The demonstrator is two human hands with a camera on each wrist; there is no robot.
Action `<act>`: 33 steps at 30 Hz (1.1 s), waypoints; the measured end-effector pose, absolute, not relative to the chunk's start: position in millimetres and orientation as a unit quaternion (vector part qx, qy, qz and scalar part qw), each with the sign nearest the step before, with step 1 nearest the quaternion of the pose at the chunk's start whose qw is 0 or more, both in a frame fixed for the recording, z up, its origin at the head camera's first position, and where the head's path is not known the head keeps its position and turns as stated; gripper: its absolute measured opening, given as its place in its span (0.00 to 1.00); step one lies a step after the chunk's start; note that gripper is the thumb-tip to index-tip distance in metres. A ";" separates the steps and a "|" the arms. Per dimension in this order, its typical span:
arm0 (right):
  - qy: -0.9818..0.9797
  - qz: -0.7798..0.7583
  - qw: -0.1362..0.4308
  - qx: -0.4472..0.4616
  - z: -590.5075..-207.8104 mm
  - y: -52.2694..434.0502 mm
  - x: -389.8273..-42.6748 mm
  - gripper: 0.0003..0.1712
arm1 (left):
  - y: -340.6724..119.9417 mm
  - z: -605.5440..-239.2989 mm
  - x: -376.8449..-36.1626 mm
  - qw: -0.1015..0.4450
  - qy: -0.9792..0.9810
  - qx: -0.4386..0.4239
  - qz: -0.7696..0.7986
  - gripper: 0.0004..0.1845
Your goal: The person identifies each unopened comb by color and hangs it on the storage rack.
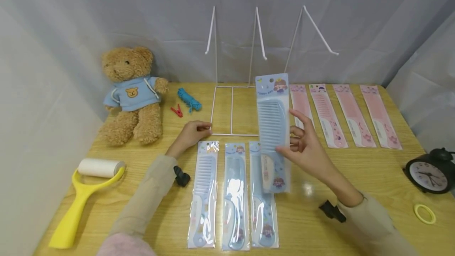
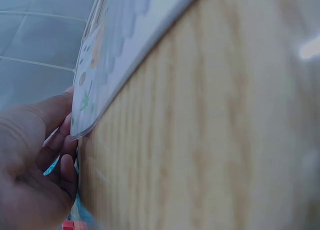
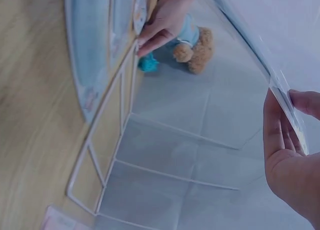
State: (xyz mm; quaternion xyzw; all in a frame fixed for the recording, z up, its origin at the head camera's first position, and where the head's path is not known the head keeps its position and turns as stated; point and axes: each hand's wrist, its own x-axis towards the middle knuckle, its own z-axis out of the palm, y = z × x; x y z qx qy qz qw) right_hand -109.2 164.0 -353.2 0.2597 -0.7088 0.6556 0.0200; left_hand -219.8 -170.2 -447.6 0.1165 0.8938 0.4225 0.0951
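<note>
My right hand (image 1: 296, 145) pinches a blue packaged comb (image 1: 273, 129) and holds it upright above the table, thumb in front, fingers behind; the right wrist view shows the pack's edge (image 3: 260, 59) against that hand (image 3: 290, 155). My left hand (image 1: 199, 129) holds the near left corner of the white wire rack (image 1: 232, 110) with curled fingers, and the right wrist view shows this hand (image 3: 162, 19) at the rack's base (image 3: 107, 155) too. Three blue comb packs (image 1: 234, 196) lie side by side in front of me. One pack's corner (image 2: 115, 34) sits beside my left fingers (image 2: 65, 140).
Several pink comb packs (image 1: 327, 115) lie in a row at the right. A teddy bear (image 1: 131, 94), blue cord (image 1: 189, 100) and red clip (image 1: 176, 110) sit at the back left. A yellow lint roller (image 1: 85, 189) lies front left; a black clock (image 1: 430, 173) and yellow ring (image 1: 424, 213) far right.
</note>
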 end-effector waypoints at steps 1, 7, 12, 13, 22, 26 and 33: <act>-0.705 0.658 0.024 0.262 -350.7 161.6 -110.8 0.52 | -170.2 -447.6 -219.6 0.095 0.893 0.116 0.424 0.19; -0.690 0.669 0.042 0.273 -337.6 149.8 -122.7 0.50 | -170.2 -448.1 -219.8 0.096 0.894 0.114 0.423 0.19; -0.688 0.678 0.037 0.256 -333.8 144.9 -132.3 0.51 | -169.8 -446.4 -219.2 0.097 0.892 0.113 0.426 0.19; -0.688 0.679 0.034 0.253 -334.2 144.2 -133.8 0.52 | -169.7 -446.1 -218.8 0.097 0.892 0.114 0.425 0.19; -0.685 0.688 0.044 0.237 -336.6 140.2 -142.7 0.52 | -169.4 -445.5 -217.2 0.100 0.890 0.113 0.430 0.19; -0.694 0.683 0.043 0.223 -336.0 138.8 -147.7 0.52 | -169.6 -446.6 -218.5 0.101 0.889 0.111 0.432 0.18; -0.714 0.669 0.040 0.203 -338.0 136.1 -163.9 0.52 | -170.7 -447.2 -217.9 0.098 0.884 0.111 0.444 0.18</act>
